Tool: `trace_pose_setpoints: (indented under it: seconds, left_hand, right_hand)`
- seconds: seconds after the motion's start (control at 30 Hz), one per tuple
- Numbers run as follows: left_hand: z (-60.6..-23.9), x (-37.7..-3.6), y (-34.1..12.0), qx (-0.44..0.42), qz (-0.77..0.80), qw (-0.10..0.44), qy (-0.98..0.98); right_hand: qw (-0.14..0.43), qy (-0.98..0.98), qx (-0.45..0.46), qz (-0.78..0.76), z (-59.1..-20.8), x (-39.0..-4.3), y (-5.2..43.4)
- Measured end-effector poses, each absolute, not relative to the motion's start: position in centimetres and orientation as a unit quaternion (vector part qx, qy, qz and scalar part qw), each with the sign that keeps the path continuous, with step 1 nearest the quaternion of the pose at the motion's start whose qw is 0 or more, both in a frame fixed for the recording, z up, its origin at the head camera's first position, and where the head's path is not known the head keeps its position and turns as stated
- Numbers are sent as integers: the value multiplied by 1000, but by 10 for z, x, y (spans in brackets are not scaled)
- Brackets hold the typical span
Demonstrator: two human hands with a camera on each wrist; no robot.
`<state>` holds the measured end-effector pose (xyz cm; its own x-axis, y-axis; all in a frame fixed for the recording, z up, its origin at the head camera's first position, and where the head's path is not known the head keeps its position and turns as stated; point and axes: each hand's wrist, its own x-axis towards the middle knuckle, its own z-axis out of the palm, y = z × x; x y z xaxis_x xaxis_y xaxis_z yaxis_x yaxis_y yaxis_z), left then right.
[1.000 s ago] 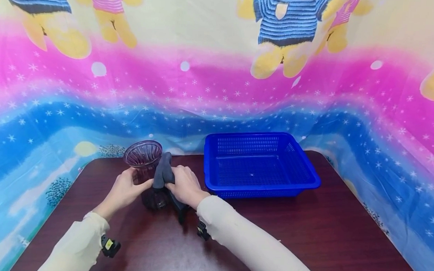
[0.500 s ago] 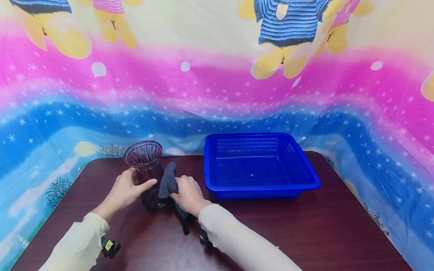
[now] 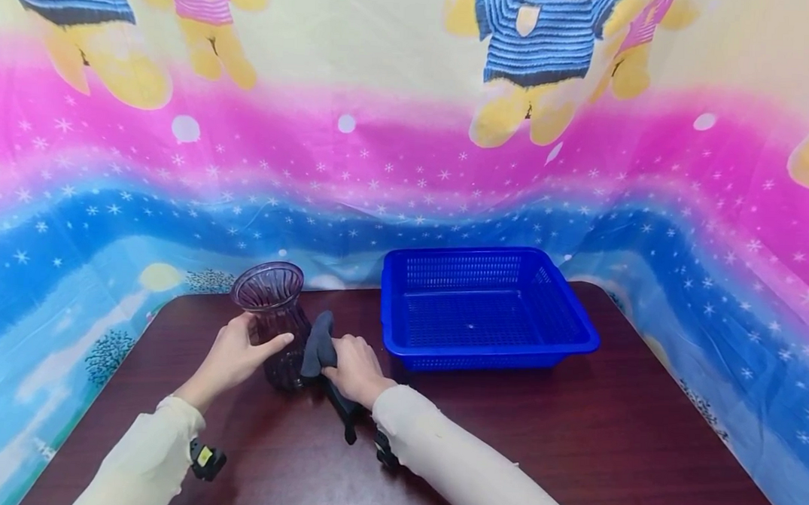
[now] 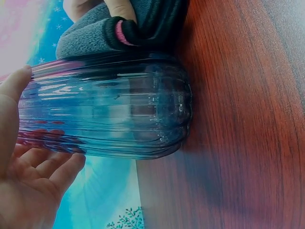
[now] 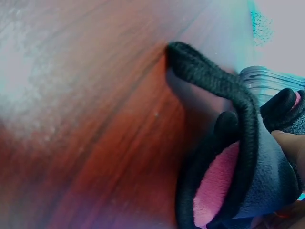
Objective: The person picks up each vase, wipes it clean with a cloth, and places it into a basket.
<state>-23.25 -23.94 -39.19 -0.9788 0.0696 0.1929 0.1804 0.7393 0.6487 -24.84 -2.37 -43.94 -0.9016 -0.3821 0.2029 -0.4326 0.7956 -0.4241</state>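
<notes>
A purple-tinted ribbed glass vase [image 3: 287,366] with a flared rim stands upright on the left of the table. My left hand [image 3: 229,356] grips it below the neck, thumb on the near side, fingers round the far side. My right hand [image 3: 357,369] holds a bunched grey cloth [image 3: 317,347] against the vase's right side, low on the body. In the left wrist view this cloth [image 4: 88,40] lies along the glass [image 4: 109,107]. Up close in the right wrist view, the cloth [image 5: 267,181] shows black edging and a pink underside, one flap hanging loose.
To the right of my right hand, a blue plastic basket [image 3: 488,354] with perforated sides sits at the back of the dark red-brown table [image 3: 539,439]. Behind the table hangs a colourful printed backdrop [image 3: 409,155].
My right hand and the cloth have slid down along the vase's side, towards me and slightly right. The left hand and the vase stay where they were.
</notes>
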Motion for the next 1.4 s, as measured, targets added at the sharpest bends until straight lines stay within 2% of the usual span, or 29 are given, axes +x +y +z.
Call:
trace_pose_setpoints:
  seconds: [0.5, 1.4]
  left_hand:
    - [-391, -233, -239, -69, -352, 77, -930]
    - [-393, -232, -240, -70, -341, 90, -933]
  right_hand:
    - [32, -949, 206, 236, -450, -253, -20]
    - [39, -936, 221, 273, -445, -254, -21]
